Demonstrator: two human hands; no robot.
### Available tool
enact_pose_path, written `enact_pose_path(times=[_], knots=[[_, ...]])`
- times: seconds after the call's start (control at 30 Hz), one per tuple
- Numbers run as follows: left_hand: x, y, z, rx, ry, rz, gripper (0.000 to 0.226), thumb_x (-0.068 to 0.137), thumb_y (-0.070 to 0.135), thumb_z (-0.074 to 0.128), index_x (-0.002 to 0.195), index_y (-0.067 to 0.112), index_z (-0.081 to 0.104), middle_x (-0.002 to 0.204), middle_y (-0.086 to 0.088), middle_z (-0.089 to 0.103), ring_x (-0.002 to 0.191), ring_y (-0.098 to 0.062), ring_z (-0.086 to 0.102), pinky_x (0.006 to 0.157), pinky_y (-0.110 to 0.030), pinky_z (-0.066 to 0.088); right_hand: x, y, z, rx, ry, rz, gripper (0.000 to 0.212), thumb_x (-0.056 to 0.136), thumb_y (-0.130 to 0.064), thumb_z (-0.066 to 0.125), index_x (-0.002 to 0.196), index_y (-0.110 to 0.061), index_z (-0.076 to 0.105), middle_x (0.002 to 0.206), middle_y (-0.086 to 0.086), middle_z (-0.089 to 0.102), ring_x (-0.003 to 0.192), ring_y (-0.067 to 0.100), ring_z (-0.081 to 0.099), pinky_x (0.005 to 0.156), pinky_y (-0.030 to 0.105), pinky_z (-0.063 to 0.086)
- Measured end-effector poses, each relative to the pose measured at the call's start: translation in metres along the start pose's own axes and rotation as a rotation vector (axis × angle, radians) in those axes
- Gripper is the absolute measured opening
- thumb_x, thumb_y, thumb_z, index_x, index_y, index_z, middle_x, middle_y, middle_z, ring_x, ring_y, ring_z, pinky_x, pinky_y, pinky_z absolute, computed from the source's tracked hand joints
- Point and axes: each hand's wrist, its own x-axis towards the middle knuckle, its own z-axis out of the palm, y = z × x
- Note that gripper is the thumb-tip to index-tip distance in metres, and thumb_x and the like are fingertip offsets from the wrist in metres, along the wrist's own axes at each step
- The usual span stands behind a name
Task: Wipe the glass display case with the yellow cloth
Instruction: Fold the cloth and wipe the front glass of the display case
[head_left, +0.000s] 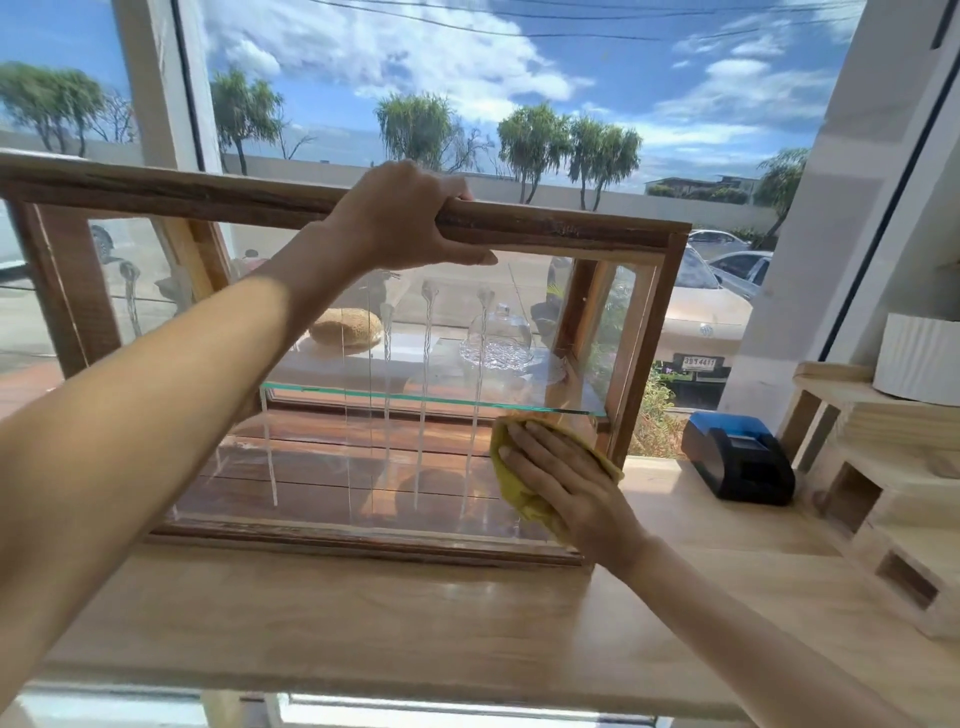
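A wood-framed glass display case (571, 234) stands on a light wooden counter (363, 613) in front of a big window. My left hand (402, 215) grips the case's top wooden rail, fingers curled over its far side and thumb under it. My right hand (558, 470) presses the yellow cloth (522, 499) flat against the lower right of the front glass, fingers straight and spread. Streaks of liquid run down the pane. Inside, a loaf of bread (347, 327) and a glass dome (498, 338) sit on a glass shelf (363, 393).
A blue and black receipt printer (737, 457) sits on the counter right of the case. Further right stands a stepped wooden rack (872, 499) with a white ribbed pot (917, 358) on top. Parked cars and trees show through the window.
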Motion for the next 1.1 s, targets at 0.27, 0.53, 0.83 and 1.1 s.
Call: enact_pose_path(times=[0.27,0.53,0.83,1.1], knots=[[-0.02,-0.03,-0.008,0.166,0.055,-0.029,0.09,0.062,0.087,0.031,0.101,0.014,0.069,0.059,-0.008,0.066,0.056,-0.027,0.063,0.063,-0.034,0.051,0.089,0.048,-0.036,-0.126,0.123,0.012,0.046,0.092,-0.003,0.055,0.136,0.0,0.044,0.145,0.016,0.038,0.14,0.026,0.029,0.116,0.04,0.024],[-0.022,-0.03,-0.008,0.136,0.101,-0.035,0.096,0.062,0.091,0.026,0.096,0.013,0.072,0.058,-0.008,0.066,0.055,-0.026,0.063,0.062,-0.035,0.052,0.131,0.061,-0.034,-0.125,-0.011,-0.039,0.063,0.079,0.011,0.054,0.14,-0.002,0.041,0.149,0.011,0.036,0.141,0.023,0.029,0.117,0.041,0.024],[-0.021,-0.034,-0.006,0.109,0.06,-0.059,0.097,0.062,0.093,0.022,0.103,0.021,0.072,0.058,-0.006,0.067,0.055,-0.025,0.062,0.062,-0.035,0.054,0.122,0.047,0.0,-0.182,-0.093,-0.185,0.044,0.096,-0.007,0.045,0.14,-0.006,0.042,0.148,0.009,0.039,0.14,0.022,0.032,0.116,0.038,0.025],[-0.024,-0.03,-0.007,0.095,0.083,-0.06,0.092,0.063,0.091,0.028,0.107,0.022,0.07,0.055,-0.006,0.066,0.055,-0.025,0.062,0.063,-0.03,0.049,0.052,0.029,0.047,-0.119,-0.192,-0.202,0.046,0.1,-0.009,0.037,0.146,-0.009,0.031,0.151,0.006,0.033,0.141,0.018,0.028,0.111,0.041,0.034]])
